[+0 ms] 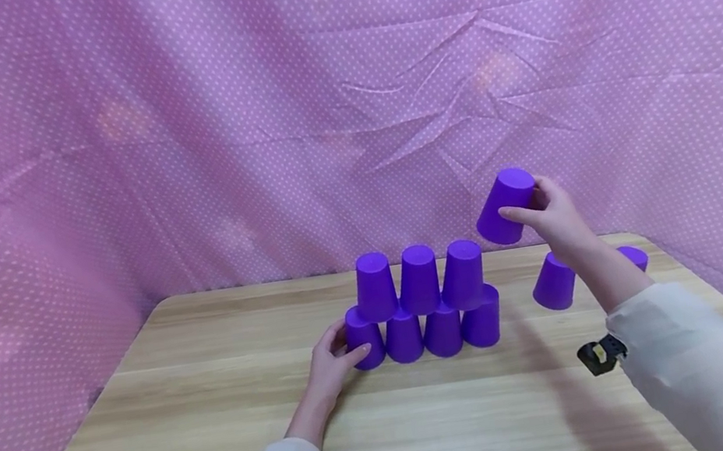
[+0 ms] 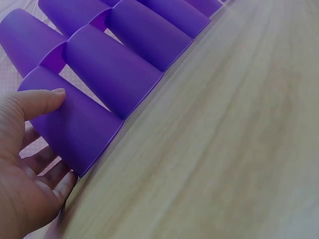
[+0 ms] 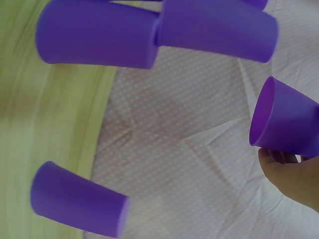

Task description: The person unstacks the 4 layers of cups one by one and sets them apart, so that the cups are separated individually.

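Observation:
Upside-down purple cups stand in two tiers at the middle of the table, with three upper cups (image 1: 420, 281) resting across a bottom row of several (image 1: 443, 331). My left hand (image 1: 328, 365) holds the leftmost bottom cup (image 2: 77, 127), its thumb on the near side and its fingers round the outer side. Raised above and to the right of the stack, my right hand (image 1: 557, 218) grips another purple cup (image 1: 506, 207), mouth down and tilted. In the right wrist view this cup (image 3: 286, 119) is partly cut off by the frame's edge.
Below the raised cup, a single upside-down cup (image 1: 554, 284) stands on the wooden table (image 1: 220, 406). Another cup (image 1: 634, 257) is partly hidden behind my right forearm. A pink dotted cloth (image 1: 289, 126) hangs behind the table and along both sides.

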Demonstrator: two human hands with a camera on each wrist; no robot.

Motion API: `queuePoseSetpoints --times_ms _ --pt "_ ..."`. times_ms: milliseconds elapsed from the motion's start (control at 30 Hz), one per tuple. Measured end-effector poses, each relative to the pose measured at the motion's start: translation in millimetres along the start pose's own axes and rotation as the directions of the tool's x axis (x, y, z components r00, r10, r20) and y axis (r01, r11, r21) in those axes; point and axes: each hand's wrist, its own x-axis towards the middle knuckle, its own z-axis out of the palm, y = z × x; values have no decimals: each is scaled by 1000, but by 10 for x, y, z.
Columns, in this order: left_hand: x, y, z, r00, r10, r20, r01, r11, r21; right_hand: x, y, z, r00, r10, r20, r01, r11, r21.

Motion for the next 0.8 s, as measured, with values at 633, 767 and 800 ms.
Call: queuePoseSetpoints --times_ms 633,767,800 --pt "9 -25 -13 1000 -2 -14 2 1000 6 159 712 145 985 156 -71 -156 988 -2" --pt "6 -21 -7 1000 -4 -13 4 1000 5 152 861 171 984 174 -48 -175 984 -18" --pt "6 -21 -7 1000 -1 -14 1 1000 6 155 896 178 984 176 -42 -177 984 -23"
